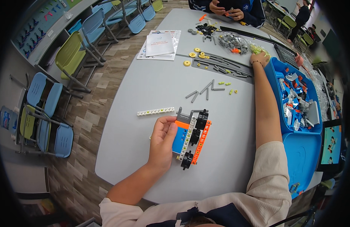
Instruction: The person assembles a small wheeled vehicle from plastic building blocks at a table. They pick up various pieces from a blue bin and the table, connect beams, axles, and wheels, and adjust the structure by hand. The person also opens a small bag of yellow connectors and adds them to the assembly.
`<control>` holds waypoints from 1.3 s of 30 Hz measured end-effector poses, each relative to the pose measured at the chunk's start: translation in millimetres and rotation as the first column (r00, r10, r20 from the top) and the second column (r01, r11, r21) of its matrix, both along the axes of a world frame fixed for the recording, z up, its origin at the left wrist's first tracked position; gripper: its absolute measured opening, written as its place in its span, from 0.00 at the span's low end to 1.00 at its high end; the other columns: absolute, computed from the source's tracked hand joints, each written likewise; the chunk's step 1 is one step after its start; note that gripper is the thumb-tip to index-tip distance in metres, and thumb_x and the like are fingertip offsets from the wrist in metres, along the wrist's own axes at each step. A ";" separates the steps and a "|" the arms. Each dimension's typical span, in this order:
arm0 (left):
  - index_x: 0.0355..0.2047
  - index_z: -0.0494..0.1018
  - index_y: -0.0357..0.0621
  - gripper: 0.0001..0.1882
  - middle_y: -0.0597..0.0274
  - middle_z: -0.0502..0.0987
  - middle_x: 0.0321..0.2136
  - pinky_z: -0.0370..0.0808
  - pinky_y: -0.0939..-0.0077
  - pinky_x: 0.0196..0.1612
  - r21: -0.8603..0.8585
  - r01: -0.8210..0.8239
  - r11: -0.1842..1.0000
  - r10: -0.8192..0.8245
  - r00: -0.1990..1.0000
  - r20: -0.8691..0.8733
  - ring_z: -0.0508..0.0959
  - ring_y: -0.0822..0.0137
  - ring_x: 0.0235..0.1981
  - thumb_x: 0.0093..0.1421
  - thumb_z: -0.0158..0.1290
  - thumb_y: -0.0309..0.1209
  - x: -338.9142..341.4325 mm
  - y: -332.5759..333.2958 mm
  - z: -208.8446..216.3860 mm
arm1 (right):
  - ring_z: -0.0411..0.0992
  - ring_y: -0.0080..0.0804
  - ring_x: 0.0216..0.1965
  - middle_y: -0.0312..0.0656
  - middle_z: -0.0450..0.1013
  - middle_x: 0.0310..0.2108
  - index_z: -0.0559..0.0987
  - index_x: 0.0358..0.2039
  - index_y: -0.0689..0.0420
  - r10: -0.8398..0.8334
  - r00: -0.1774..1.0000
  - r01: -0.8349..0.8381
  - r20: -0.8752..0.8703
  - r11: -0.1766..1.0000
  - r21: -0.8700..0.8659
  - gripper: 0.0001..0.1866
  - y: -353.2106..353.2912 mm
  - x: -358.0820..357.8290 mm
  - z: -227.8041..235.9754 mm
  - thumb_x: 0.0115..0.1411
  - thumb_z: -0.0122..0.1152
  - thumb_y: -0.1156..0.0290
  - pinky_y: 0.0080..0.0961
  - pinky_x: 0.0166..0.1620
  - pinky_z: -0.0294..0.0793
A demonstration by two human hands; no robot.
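Observation:
My left hand (162, 142) grips a partly built brick model (181, 138) by its blue and orange side, above the grey table (133, 136). The model has a white beam, an orange beam and black wheels along its right side. Stretched far forward, my right hand (260, 58) reaches to a clear bag of yellow-green small parts (257, 49); its fingers are partly hidden by the bag. A white beam (156, 111) lies beyond my left hand. Several grey axles (207, 90) and small yellow-green pins (225, 83) are scattered past the model.
An open blue case (277, 90) full of mixed parts stands at the right. Booklets (159, 44) lie at the far left. A grey tray (224, 65) holds rods and yellow gears; a bag of grey parts (232, 42) sits behind it. Across the table, another person's hands (227, 11) handle parts.

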State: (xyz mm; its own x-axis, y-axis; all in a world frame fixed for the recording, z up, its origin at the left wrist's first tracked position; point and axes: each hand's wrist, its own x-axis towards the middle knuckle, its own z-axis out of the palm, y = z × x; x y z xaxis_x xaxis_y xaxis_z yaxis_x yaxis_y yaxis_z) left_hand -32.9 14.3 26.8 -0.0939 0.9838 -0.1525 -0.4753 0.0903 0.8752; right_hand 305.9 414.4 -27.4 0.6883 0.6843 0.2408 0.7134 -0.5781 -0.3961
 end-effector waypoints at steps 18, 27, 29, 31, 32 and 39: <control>0.49 0.62 0.42 0.11 0.60 0.73 0.42 0.70 0.81 0.44 0.028 0.059 0.998 -0.058 0.998 -0.030 0.73 0.77 0.41 0.67 0.42 0.30 1.7 -4.3 -2.6 | 0.70 0.50 0.50 0.54 0.60 0.55 0.64 0.52 0.62 -0.005 1.000 0.007 -0.019 0.993 0.122 0.28 -6.5 -5.7 8.2 0.54 0.58 0.64 0.40 0.49 0.73; 0.48 0.61 0.42 0.11 0.59 0.72 0.42 0.72 0.79 0.45 -0.028 0.060 0.998 -0.060 0.998 0.013 0.73 0.75 0.42 0.67 0.42 0.29 4.2 -4.4 -5.6 | 0.70 0.50 0.48 0.56 0.68 0.46 0.64 0.46 0.62 -0.103 0.990 0.132 -0.096 0.923 0.361 0.24 14.8 -1.2 -11.2 0.54 0.60 0.64 0.40 0.51 0.70; 0.48 0.60 0.41 0.11 0.60 0.71 0.42 0.73 0.79 0.44 -0.032 0.076 0.997 -0.076 0.997 0.013 0.73 0.75 0.41 0.67 0.41 0.30 3.5 -4.3 -6.3 | 0.71 0.51 0.46 0.56 0.70 0.44 0.64 0.46 0.61 -0.031 0.987 0.097 -0.161 0.902 0.421 0.22 12.9 -0.4 -12.1 0.55 0.59 0.66 0.40 0.50 0.70; 0.48 0.60 0.41 0.11 0.59 0.71 0.42 0.74 0.79 0.44 -0.033 0.080 0.996 -0.080 0.997 -0.006 0.73 0.75 0.41 0.67 0.41 0.30 3.2 -4.2 -7.3 | 0.71 0.51 0.45 0.56 0.70 0.43 0.63 0.45 0.61 0.034 0.976 0.070 -0.215 0.885 0.460 0.20 8.0 -2.4 -11.8 0.55 0.58 0.67 0.41 0.49 0.70; 0.48 0.60 0.41 0.11 0.59 0.71 0.42 0.74 0.79 0.43 -0.039 0.083 0.996 -0.082 0.997 0.006 0.74 0.75 0.41 0.67 0.41 0.30 3.2 -4.3 -7.7 | 0.71 0.51 0.45 0.56 0.69 0.43 0.63 0.45 0.61 0.045 0.975 0.067 -0.216 0.872 0.484 0.20 5.4 -3.8 -11.1 0.56 0.57 0.68 0.41 0.49 0.69; 0.47 0.59 0.41 0.11 0.59 0.71 0.42 0.74 0.78 0.43 -0.043 0.120 0.992 -0.120 0.993 0.004 0.74 0.74 0.40 0.67 0.42 0.30 4.2 -5.9 -7.3 | 0.66 0.53 0.47 0.56 0.65 0.44 0.63 0.45 0.62 0.098 0.968 0.078 -0.230 0.755 0.651 0.18 -1.8 -12.5 -5.2 0.57 0.55 0.70 0.44 0.49 0.65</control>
